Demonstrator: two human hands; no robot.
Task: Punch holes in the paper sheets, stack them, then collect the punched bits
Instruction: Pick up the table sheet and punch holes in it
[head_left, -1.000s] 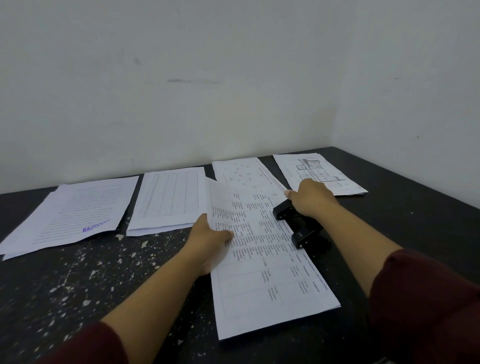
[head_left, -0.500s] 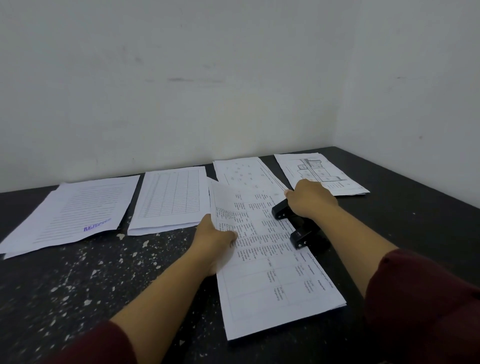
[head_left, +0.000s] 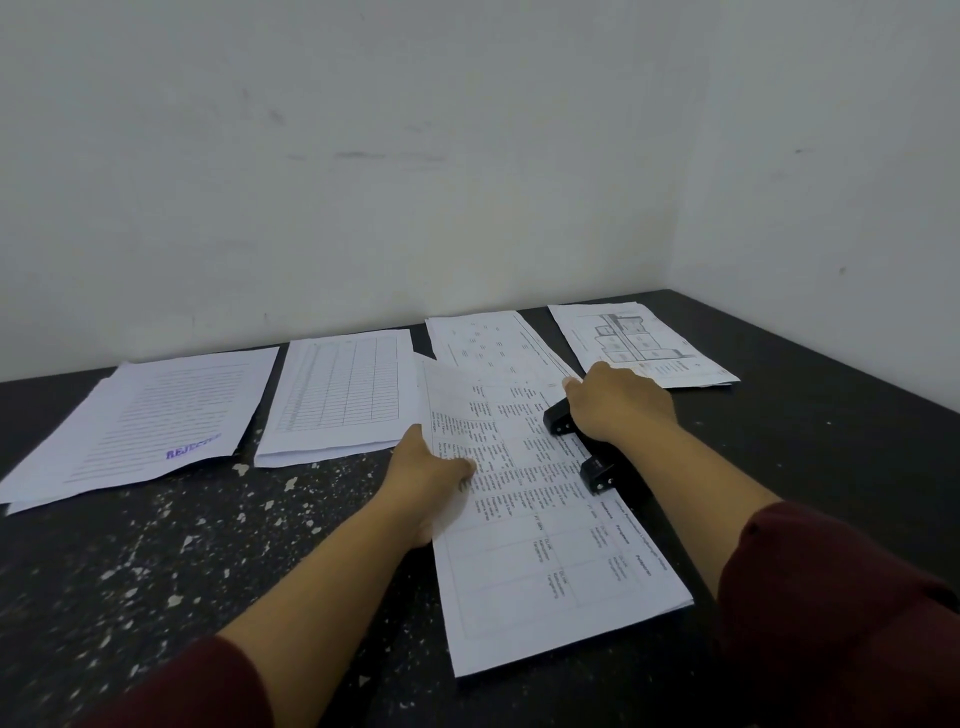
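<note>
Mid-frame, the left hand pinches the table-printed sheets while the right hand presses the hole punch on their right edge. Four piles remain unstacked; punched bits litter the surface at lower left, uncollected.

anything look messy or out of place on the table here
Yes: small white punched paper bits lie scattered over the near left of the black table, in front of the white printed stacks. The table-printed sheets in the black hole punch also lie askew to those stacks.
</note>
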